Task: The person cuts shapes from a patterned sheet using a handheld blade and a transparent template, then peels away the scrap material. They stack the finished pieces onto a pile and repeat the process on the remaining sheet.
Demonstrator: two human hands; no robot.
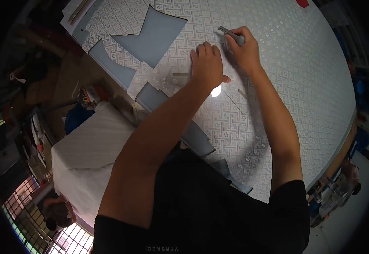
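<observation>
My right hand (247, 50) grips a grey utility knife (238, 39), its narrow end pointing away to the upper left, just above the patterned fabric (294, 80). My left hand (208, 64) lies palm down with its fingers stretched out. Beneath and around it, faint edges and slots suggest a clear template, though its outline is hard to make out. Left of this hand lies a notched grey-blue cut piece (159, 36). A bright round spot of light shows beside my left wrist.
A curved grey-blue piece (114, 65) and a long grey-blue piece (195, 136) lie along the table's near left edge. White cloth (87, 156) covers a surface at lower left. Another person (59, 211) is there; a red object (303, 3) sits at the far edge.
</observation>
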